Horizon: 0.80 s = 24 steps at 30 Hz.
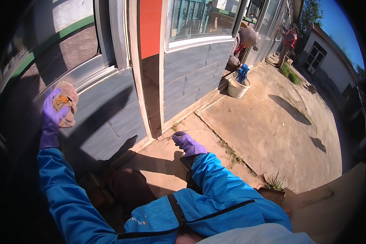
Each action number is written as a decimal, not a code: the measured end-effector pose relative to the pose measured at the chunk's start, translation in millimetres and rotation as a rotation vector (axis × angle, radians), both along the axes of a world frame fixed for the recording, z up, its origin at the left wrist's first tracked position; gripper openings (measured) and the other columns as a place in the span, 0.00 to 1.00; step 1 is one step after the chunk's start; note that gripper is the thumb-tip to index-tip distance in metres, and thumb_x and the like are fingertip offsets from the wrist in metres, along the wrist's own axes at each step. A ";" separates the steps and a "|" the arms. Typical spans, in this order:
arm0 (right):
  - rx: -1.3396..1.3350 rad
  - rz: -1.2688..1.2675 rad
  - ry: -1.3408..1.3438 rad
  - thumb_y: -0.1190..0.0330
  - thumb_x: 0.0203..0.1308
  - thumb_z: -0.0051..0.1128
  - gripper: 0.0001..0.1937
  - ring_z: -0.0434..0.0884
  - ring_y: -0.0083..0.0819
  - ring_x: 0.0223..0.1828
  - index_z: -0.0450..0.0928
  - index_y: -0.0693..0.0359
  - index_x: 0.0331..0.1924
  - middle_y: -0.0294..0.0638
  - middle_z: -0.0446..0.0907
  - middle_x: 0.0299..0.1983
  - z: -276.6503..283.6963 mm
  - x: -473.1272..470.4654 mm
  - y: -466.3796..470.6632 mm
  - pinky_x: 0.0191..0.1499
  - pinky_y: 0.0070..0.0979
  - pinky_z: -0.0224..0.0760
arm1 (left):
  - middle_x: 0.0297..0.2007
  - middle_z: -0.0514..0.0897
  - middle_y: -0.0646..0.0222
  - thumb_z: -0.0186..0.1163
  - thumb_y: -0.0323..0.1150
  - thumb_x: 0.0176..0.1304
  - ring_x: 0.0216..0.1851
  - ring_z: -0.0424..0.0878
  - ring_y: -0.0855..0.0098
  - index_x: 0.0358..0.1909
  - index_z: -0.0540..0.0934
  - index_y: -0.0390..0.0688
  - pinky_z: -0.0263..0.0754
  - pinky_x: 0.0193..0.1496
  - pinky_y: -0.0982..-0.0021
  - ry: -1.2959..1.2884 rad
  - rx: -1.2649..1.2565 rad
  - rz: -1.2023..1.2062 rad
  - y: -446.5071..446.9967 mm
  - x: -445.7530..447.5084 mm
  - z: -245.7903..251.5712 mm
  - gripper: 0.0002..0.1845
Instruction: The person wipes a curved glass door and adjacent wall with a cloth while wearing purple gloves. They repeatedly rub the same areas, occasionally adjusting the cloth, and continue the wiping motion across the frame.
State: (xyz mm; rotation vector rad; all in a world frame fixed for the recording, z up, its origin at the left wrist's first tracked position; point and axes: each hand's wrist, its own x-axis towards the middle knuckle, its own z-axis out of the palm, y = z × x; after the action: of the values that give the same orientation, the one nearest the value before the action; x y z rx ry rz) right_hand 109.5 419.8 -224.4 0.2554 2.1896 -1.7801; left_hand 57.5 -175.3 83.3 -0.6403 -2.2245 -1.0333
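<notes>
My left hand [52, 111], in a purple rubber glove, grips a bunched pink cloth [69, 117]. A crumpled tan and orange wad shows in the middle of the cloth. Hand and cloth are at the lower edge of a window, by its metal sill [93, 77], above grey wall tiles [109, 100]. My right hand [187, 143], gloved in the same purple, is low in front of me over the concrete. Its fingers are curled in, and I see nothing held in them.
A white bucket [238, 88] stands by the wall ahead; a person [239, 45] bends over it with blue gloves or cloth. Farther along, another person [288, 39] stands at the windows. A narrow recess [151, 91] splits the tiled wall. Grass [273, 182] grows from the concrete's cracks.
</notes>
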 end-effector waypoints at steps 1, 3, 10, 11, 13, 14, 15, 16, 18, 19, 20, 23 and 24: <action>0.016 0.001 -0.006 0.47 0.63 0.68 0.31 0.81 0.26 0.35 0.78 0.58 0.63 0.37 0.83 0.38 2.2 0.2 -1.7 0.33 0.27 0.74 | 0.64 0.79 0.57 0.73 0.29 0.53 0.63 0.79 0.65 0.66 0.74 0.32 0.71 0.70 0.65 0.007 0.012 0.015 0.1 -0.2 -1.2 0.37; 0.043 0.000 -0.020 0.47 0.64 0.67 0.30 0.81 0.26 0.35 0.78 0.58 0.63 0.37 0.83 0.38 7.3 1.3 -6.5 0.33 0.27 0.74 | 0.63 0.80 0.57 0.73 0.29 0.53 0.62 0.79 0.65 0.65 0.75 0.32 0.71 0.70 0.65 0.026 0.013 0.045 2.8 0.3 -2.8 0.36; 0.089 0.018 0.013 0.48 0.65 0.66 0.30 0.83 0.26 0.33 0.78 0.59 0.63 0.40 0.86 0.37 13.3 4.6 -15.7 0.31 0.27 0.76 | 0.59 0.81 0.62 0.73 0.30 0.53 0.59 0.80 0.69 0.63 0.76 0.33 0.72 0.68 0.66 0.112 -0.012 0.043 8.5 -0.7 -2.3 0.34; 0.090 0.021 0.019 0.48 0.65 0.66 0.30 0.83 0.26 0.33 0.77 0.59 0.63 0.40 0.86 0.37 11.6 4.1 -16.7 0.31 0.27 0.76 | 0.58 0.81 0.62 0.73 0.29 0.53 0.59 0.80 0.70 0.63 0.76 0.33 0.72 0.67 0.67 0.097 -0.012 0.040 8.6 -1.6 -1.1 0.33; 0.098 0.032 0.036 0.48 0.65 0.66 0.31 0.84 0.26 0.33 0.77 0.59 0.64 0.40 0.86 0.37 6.2 2.7 -19.8 0.31 0.27 0.76 | 0.57 0.81 0.64 0.73 0.29 0.53 0.57 0.80 0.71 0.63 0.76 0.34 0.73 0.66 0.67 0.065 -0.012 0.038 10.2 -1.8 1.5 0.33; 0.103 0.039 0.045 0.48 0.65 0.66 0.31 0.84 0.26 0.33 0.77 0.60 0.64 0.40 0.86 0.37 2.8 1.9 -22.0 0.32 0.27 0.77 | 0.56 0.81 0.65 0.73 0.29 0.53 0.57 0.80 0.72 0.62 0.76 0.34 0.73 0.66 0.67 0.049 -0.011 0.039 12.1 -0.7 3.1 0.33; 0.108 0.043 0.060 0.48 0.65 0.66 0.31 0.84 0.26 0.33 0.77 0.60 0.64 0.41 0.87 0.37 -0.6 -0.1 -24.3 0.32 0.27 0.77 | 0.55 0.81 0.66 0.73 0.29 0.53 0.56 0.80 0.73 0.62 0.76 0.34 0.74 0.65 0.68 0.031 -0.010 0.039 15.0 0.9 4.8 0.32; 0.114 0.047 0.078 0.48 0.65 0.66 0.31 0.84 0.27 0.33 0.77 0.60 0.64 0.41 0.87 0.37 -3.9 -1.7 -27.0 0.32 0.27 0.77 | 0.55 0.82 0.62 0.73 0.29 0.52 0.56 0.81 0.69 0.61 0.77 0.34 0.74 0.65 0.66 0.014 0.012 0.056 19.1 3.3 6.5 0.32; 0.120 0.054 0.107 0.48 0.65 0.65 0.31 0.85 0.27 0.34 0.77 0.60 0.64 0.41 0.87 0.38 -8.9 -5.4 -32.7 0.32 0.27 0.77 | 0.55 0.84 0.56 0.74 0.30 0.50 0.57 0.83 0.62 0.60 0.79 0.35 0.76 0.63 0.63 -0.014 0.051 0.087 30.9 9.0 11.5 0.32; 0.125 0.056 0.114 0.48 0.65 0.65 0.31 0.85 0.27 0.34 0.77 0.60 0.64 0.42 0.87 0.38 -10.4 -6.7 -35.4 0.32 0.27 0.77 | 0.55 0.84 0.56 0.74 0.30 0.49 0.57 0.83 0.61 0.60 0.79 0.35 0.75 0.63 0.63 -0.004 0.031 0.139 39.1 11.7 13.7 0.33; 0.138 0.068 0.113 0.48 0.65 0.65 0.31 0.85 0.27 0.35 0.77 0.61 0.65 0.42 0.88 0.39 -11.0 -7.7 -38.0 0.32 0.27 0.78 | 0.54 0.84 0.55 0.74 0.30 0.49 0.57 0.83 0.60 0.60 0.79 0.35 0.75 0.64 0.62 0.010 0.009 0.187 48.3 14.5 16.2 0.33; 0.173 0.102 0.102 0.48 0.65 0.64 0.32 0.86 0.27 0.36 0.76 0.62 0.66 0.44 0.88 0.40 -7.9 -8.0 -44.8 0.34 0.27 0.78 | 0.54 0.84 0.53 0.75 0.30 0.47 0.57 0.82 0.54 0.62 0.79 0.40 0.74 0.65 0.61 0.051 -0.097 0.354 84.8 17.0 23.6 0.35; 0.184 0.113 0.091 0.49 0.65 0.63 0.32 0.86 0.26 0.36 0.76 0.62 0.66 0.44 0.88 0.40 -6.0 -7.6 -46.6 0.34 0.27 0.78 | 0.54 0.84 0.53 0.75 0.31 0.47 0.57 0.82 0.53 0.62 0.79 0.41 0.74 0.65 0.60 0.067 -0.127 0.342 99.1 15.5 25.6 0.35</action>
State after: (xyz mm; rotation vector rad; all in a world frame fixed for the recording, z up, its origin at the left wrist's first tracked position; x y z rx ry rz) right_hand 101.9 373.2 -230.4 0.0899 2.3837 -1.5614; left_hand 73.0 -76.2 108.8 -0.3231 -2.2521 -0.6937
